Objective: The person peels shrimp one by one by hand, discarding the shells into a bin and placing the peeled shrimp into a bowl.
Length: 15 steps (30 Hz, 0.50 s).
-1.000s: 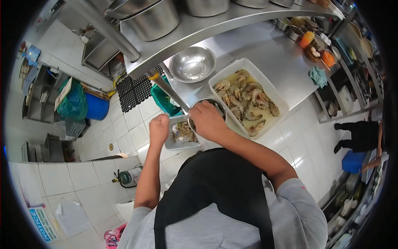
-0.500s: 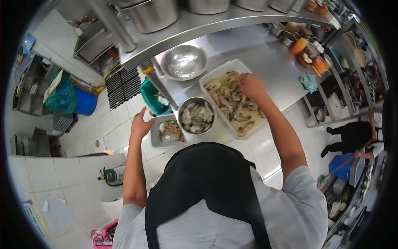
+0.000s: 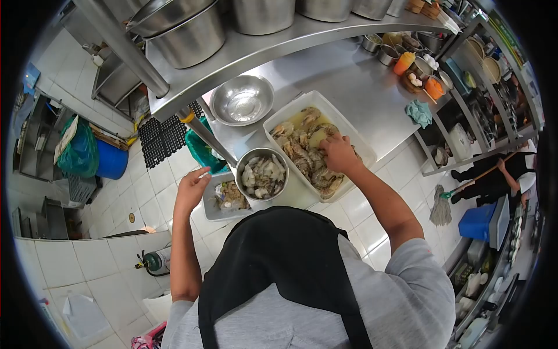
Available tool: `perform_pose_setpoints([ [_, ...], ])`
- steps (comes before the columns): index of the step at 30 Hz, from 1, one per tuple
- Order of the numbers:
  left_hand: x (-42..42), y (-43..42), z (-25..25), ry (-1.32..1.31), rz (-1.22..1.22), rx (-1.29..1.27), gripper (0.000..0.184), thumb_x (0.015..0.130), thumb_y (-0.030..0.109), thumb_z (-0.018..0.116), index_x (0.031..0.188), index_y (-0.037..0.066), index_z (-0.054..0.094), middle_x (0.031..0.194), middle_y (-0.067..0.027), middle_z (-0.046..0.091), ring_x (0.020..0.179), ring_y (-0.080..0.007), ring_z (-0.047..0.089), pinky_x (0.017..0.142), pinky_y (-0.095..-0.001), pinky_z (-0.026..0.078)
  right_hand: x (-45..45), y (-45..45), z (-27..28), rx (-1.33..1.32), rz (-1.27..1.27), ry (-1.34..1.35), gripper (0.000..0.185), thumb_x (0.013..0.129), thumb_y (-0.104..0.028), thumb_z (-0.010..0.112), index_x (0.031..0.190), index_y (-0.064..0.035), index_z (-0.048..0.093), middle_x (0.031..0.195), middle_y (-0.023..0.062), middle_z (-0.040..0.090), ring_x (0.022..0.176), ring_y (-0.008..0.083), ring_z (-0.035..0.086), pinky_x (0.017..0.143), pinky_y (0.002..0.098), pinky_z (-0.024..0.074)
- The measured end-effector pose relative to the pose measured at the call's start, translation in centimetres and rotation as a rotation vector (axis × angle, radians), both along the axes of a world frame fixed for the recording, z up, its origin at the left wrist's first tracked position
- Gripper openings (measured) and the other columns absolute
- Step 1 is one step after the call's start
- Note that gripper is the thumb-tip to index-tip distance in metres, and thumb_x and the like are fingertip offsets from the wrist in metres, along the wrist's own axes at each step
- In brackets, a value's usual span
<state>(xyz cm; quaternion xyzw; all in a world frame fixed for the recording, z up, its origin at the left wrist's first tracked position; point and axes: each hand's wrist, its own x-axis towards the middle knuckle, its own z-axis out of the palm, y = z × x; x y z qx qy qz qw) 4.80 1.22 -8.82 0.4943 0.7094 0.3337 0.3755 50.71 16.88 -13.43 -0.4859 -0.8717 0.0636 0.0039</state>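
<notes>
White tub (image 3: 344, 126) of shrimp (image 3: 296, 141), centre: the right hand (image 3: 340, 153) reaches in, fingers bent, hold unclear. Left of centre, the left hand (image 3: 190, 189) hangs half-open, empty.

We see a fire extinguisher (image 3: 156, 262), a teal cloth (image 3: 418, 113) near an orange squeeze bottle (image 3: 404, 64), and a co-worker (image 3: 487, 187) holding a mop (image 3: 442, 207).

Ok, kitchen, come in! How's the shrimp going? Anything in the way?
Right hand among shrimp in white tub, grip unclear. Left hand half-open by small tray. Steel bowl between hands, not blocking tub.
</notes>
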Motion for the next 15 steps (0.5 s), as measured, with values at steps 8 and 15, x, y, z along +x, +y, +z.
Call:
perform_pose_setpoints([
  [8,7.4,2.9,6.4,-0.211,-0.444,-0.060,0.027,0.101,0.021,0.065,0.115,-0.001,0.074,0.096,-0.0031,0.073,0.089,-0.0091,0.063,0.081,-0.0257,0.050,1.7,0.6,5.7,-0.526,-0.413,0.460,0.021,0.081,-0.021,0.061,0.088,-0.0041,0.070,0.097,0.0099,0.073,0.099,0.0263,0.063,0.087,0.0372,0.0458],
  [15,18.9,9.3,5.2,-0.582,-0.474,0.168,0.048,0.102,0.020,0.062,0.146,0.004,0.049,0.122,-0.0056,0.066,0.105,-0.0125,0.063,0.090,-0.0290,0.051,0.9,2.3,11.2,-0.807,-0.128,0.953,0.022,0.084,-0.021,0.061,0.087,-0.0022,0.071,0.082,0.0041,0.069,0.080,0.0178,0.061,0.076,0.0328,0.0479],
])
